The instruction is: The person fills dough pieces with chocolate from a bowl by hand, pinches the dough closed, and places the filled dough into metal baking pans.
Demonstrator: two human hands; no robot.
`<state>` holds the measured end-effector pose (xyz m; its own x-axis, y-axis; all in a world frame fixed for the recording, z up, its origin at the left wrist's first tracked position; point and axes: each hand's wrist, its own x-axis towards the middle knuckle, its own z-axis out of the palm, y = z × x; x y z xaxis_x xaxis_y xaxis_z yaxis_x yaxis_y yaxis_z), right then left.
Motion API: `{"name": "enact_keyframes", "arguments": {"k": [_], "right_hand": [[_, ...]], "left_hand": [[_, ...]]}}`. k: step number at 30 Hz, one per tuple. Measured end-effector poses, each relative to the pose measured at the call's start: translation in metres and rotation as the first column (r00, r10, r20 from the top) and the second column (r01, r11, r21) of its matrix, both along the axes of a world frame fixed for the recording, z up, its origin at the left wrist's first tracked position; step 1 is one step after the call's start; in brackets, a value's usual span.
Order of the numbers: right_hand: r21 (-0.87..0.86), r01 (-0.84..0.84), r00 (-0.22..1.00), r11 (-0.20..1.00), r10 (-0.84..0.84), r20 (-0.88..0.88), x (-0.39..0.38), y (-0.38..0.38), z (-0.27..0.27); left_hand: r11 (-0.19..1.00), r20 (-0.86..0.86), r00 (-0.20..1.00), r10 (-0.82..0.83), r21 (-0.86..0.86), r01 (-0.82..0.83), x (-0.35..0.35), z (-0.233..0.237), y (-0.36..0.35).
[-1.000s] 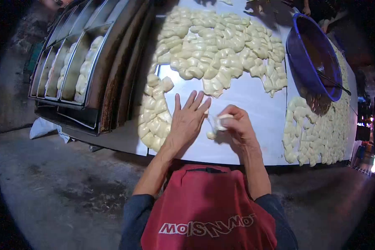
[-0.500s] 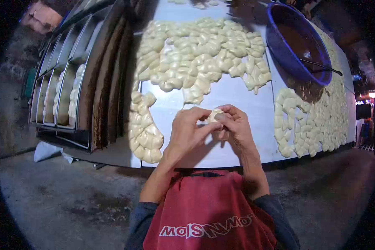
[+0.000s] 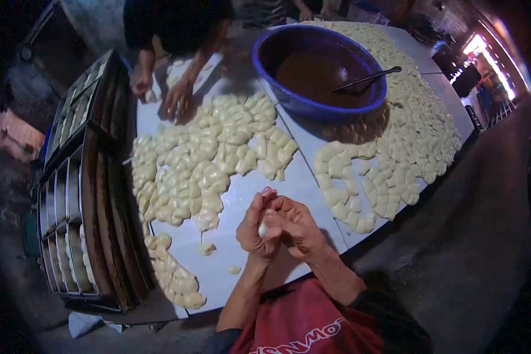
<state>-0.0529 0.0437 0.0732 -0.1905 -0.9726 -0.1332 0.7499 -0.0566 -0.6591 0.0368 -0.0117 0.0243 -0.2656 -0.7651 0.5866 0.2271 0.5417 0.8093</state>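
Note:
A small pale lump of dough (image 3: 263,229) shows between my two hands, mostly covered by fingers. My left hand (image 3: 255,236) is closed around it, fingers curled upward. My right hand (image 3: 298,229) is pressed against the left, its thumb and fingers bent over the same lump. Below them lies the white tabletop (image 3: 295,192). Beyond my hands spreads a broad sheet of soft, glossy dough pieces (image 3: 200,153) packed side by side. Two small dough bits, one (image 3: 206,249) by the sheet and one (image 3: 235,269) nearer me, lie to the left of my left hand.
A blue tub (image 3: 318,109) of brown liquid stands on the table with a dark-handled tool (image 3: 369,78) in it. More dough pieces (image 3: 389,183) cover the right side. Compartmented metal tins (image 3: 71,236) are stacked at left. Across the table, a co-worker's hands (image 3: 180,97) are near the dough.
The view has swung to the right, and the tub appears nearer the middle. A co-worker has come into view. My hands have closed more tightly together over the dough lump.

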Motion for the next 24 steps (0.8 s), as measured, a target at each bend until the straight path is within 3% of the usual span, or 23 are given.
{"name": "enact_keyframes", "arguments": {"k": [2, 3, 4, 6, 7, 8, 10, 12, 14, 15, 16, 18, 20, 22, 24], "right_hand": [[-0.050, -0.021, 0.994, 0.999, 0.026, 0.107, -0.025, 0.000, 0.005], [-0.030, -0.036, 0.995, 0.999, 0.039, 0.095, -0.036, -0.002, 0.007], [-0.016, -0.034, 0.999, 0.999, 0.035, 0.037, -0.049, -0.005, 0.011], [0.019, -0.034, 0.996, 0.999, 0.036, -0.077, -0.082, -0.015, 0.021], [0.001, 0.082, 0.947, 0.997, -0.078, -0.312, -0.107, -0.025, 0.018], [-0.047, 0.190, 0.830, 0.981, -0.187, -0.526, -0.137, -0.039, 0.018], [-0.102, 0.305, 0.601, 0.947, -0.274, -0.751, -0.199, -0.072, 0.037], [-0.054, 0.287, 0.581, 0.956, -0.218, -0.784, -0.251, -0.101, 0.046], [0.131, 0.146, 0.333, 0.981, 0.076, -0.940, -0.310, -0.132, 0.026], [0.194, 0.177, 0.068, 0.965, 0.185, -0.980, -0.322, -0.148, 0.014], [0.247, 0.148, -0.319, 0.957, 0.283, -0.905, -0.337, -0.164, -0.003], [0.609, 0.188, -0.444, 0.770, 0.620, -0.647, -0.341, -0.175, -0.031], [0.528, 0.112, -0.099, 0.842, 0.538, -0.837, -0.349, -0.157, -0.042], [0.554, 0.070, -0.092, 0.830, 0.558, -0.825, -0.335, -0.158, -0.029], [0.683, 0.096, -0.427, 0.725, 0.649, -0.629, -0.324, -0.170, -0.002]], "left_hand": [[0.971, -0.221, 0.975, -0.036, 0.221, 0.086, -0.036, 0.004, 0.011], [0.950, -0.171, 0.984, -0.042, 0.298, 0.092, -0.044, 0.008, 0.015], [0.933, -0.256, 0.958, -0.127, 0.297, 0.203, -0.054, 0.003, 0.014], [0.820, -0.230, 0.935, -0.269, 0.455, 0.347, -0.064, 0.009, 0.017], [0.711, -0.163, 0.934, -0.318, 0.611, 0.348, -0.068, -0.022, 0.018], [0.663, -0.160, 0.915, -0.371, 0.644, 0.382, -0.062, -0.003, 0.019], [0.694, 0.102, 0.871, -0.480, 0.653, 0.305, -0.040, 0.009, 0.014], [0.711, 0.193, 0.852, -0.487, 0.654, 0.258, -0.020, 0.006, 0.005], [0.704, 0.241, 0.881, -0.407, 0.698, 0.134, -0.006, 0.009, 0.000], [0.699, 0.247, 0.890, -0.383, 0.707, 0.105, 0.000, 0.009, -0.002], [0.692, 0.253, 0.898, -0.361, 0.717, 0.076, 0.006, 0.008, -0.003], [0.710, 0.303, 0.889, -0.343, 0.703, 0.035, 0.015, 0.007, 0.000], [0.709, 0.356, 0.865, -0.353, 0.705, -0.001, 0.021, 0.013, -0.001], [0.685, 0.406, 0.825, -0.392, 0.728, -0.033, 0.026, 0.022, 0.002], [0.672, 0.383, 0.839, -0.385, 0.740, -0.029, 0.026, 0.016, 0.003]]}}
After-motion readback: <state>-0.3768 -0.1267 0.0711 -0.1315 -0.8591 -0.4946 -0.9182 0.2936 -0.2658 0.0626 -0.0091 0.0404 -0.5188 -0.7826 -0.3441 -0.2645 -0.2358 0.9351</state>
